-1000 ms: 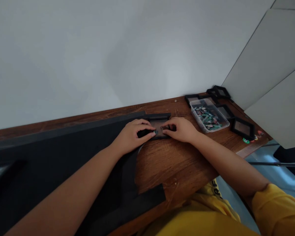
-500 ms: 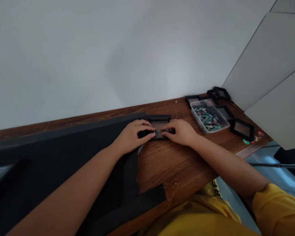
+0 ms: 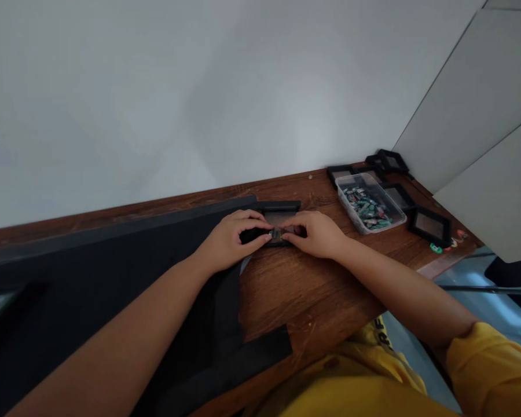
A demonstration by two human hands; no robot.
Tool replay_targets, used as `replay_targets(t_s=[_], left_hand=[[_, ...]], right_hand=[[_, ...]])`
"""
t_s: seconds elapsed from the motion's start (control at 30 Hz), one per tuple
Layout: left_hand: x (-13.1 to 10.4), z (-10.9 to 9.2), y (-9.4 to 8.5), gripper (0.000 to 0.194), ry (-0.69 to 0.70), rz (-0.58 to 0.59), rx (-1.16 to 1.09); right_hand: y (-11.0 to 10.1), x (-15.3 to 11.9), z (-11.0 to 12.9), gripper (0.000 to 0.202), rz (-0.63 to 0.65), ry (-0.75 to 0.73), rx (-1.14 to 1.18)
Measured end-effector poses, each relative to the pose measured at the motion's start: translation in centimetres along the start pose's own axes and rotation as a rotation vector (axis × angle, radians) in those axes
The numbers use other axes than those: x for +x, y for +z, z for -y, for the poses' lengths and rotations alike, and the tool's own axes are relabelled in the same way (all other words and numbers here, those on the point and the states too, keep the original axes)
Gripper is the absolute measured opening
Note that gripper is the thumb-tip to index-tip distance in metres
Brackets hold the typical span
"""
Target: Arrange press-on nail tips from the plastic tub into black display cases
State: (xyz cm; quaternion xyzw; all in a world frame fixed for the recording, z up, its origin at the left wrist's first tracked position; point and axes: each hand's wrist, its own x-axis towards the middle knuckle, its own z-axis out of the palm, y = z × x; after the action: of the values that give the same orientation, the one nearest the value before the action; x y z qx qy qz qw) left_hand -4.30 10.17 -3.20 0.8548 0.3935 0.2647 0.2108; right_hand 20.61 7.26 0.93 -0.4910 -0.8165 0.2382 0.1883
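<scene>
Small greenish piece (image 3: 275, 234) sitting over black frame (image 3: 282, 205), left hand (image 3: 238, 233) pinching it, right hand (image 3: 319, 233) curling close beside, whether clamped I'm not telling from here

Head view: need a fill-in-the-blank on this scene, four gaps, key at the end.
1. The left hand and right hand have their fingertips at a small frame whose colour is ____.
2. Of the two hands, the plastic tub is nearer the ____ one.
3. The visible sleeve is ____.
4. The tub stands on a wood-grain tabletop coloured ____.

Missing words: black; right; yellow; brown.
</scene>
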Motion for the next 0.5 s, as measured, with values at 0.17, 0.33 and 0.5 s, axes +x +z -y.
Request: replay_targets(t_s=[0.17,0.33,0.5], left_hand=[[0.0,-0.2,-0.1,0.04,-0.001,-0.007,-0.011],[-0.1,0.0,-0.1,0.042,0.004,-0.008,-0.018],[-0.2,0.2,0.0,0.043,0.012,-0.006,-0.003]], right_hand=[[-0.3,-0.2,0.0,0.034,-0.007,0.053,0.01],[-0.8,-0.6,0.2,0.029,-0.029,0.084,0.002],[-1.1,-0.6,0.6,0.028,0.002,0.127,-0.022]])
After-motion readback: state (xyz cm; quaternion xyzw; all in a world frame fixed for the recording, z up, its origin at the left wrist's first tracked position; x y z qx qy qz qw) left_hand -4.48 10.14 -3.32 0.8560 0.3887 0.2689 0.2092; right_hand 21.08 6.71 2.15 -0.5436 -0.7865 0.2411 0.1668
